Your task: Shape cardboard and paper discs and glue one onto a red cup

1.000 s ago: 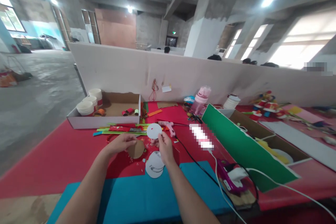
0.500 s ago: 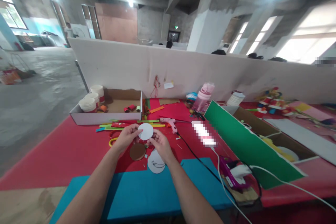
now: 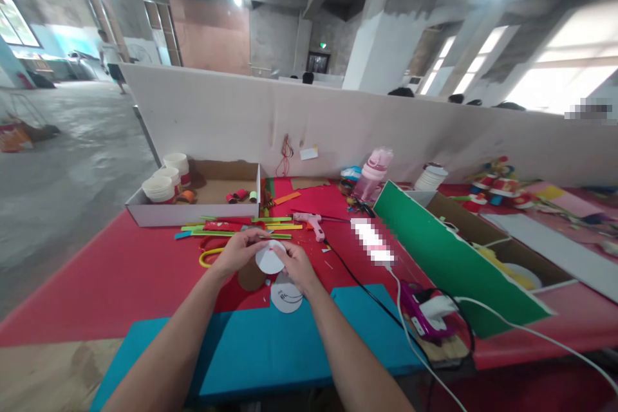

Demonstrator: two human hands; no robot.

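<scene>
A small white disc (image 3: 270, 258) is held between my two hands above the red table cover. My left hand (image 3: 241, 250) grips its upper left edge, fingers closed. On its right edge, my right hand (image 3: 295, 264) pinches with thumb and fingers. Below the hands lie a brown disc (image 3: 252, 277), partly hidden, and another white disc (image 3: 286, 295) with dark print. A pink glue gun (image 3: 311, 224) rests just beyond my right hand. Yellow-handled scissors (image 3: 207, 259) lie left of my left hand.
Coloured strips (image 3: 212, 228) lie behind the hands. An open cardboard box (image 3: 193, 214) with white cups (image 3: 159, 189) stands back left. At right are a green-sided box (image 3: 449, 264), a purple power strip (image 3: 425, 315) and loose cables. A pink bottle (image 3: 375, 174) stands by the partition (image 3: 217, 116).
The white disc has moved slightly down and right, and tilted between my hands. My right hand now reaches further over its edge. A person in the far left background has moved left.
</scene>
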